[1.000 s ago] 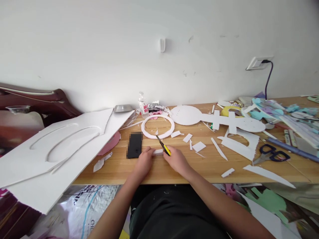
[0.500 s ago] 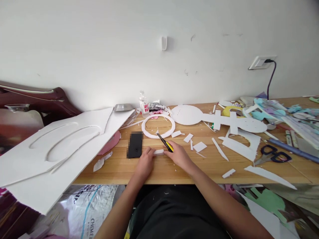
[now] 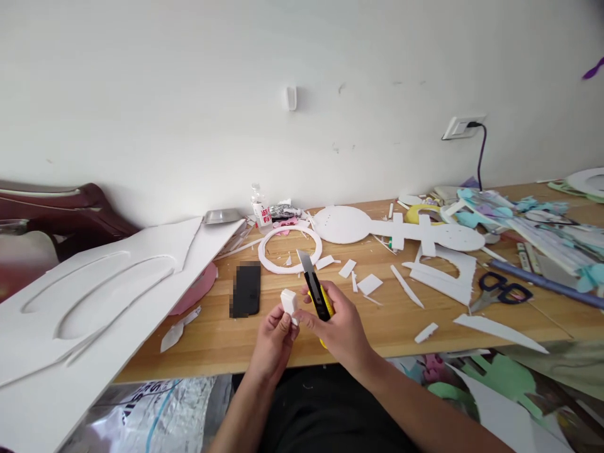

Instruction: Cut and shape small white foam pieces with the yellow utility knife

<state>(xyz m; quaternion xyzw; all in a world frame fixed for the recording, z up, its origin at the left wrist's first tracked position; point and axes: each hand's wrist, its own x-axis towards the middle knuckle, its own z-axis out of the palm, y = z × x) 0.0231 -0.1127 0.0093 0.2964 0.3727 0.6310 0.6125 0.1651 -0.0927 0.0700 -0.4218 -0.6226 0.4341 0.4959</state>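
so, left hand [image 3: 272, 340] is pinching a small white block [image 3: 289, 303] at lower center of the frame, right hand [image 3: 348, 328] wrapped around a yellow-black cutter [image 3: 316, 293] beside it.

Clear bottle [image 3: 262, 216] near wall [image 3: 189, 113]; cable [image 3: 482, 154] plugged into socket [image 3: 453, 129].

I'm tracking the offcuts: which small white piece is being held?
The block in the left hand; others, like the diamond-shaped scrap, lie on the table.
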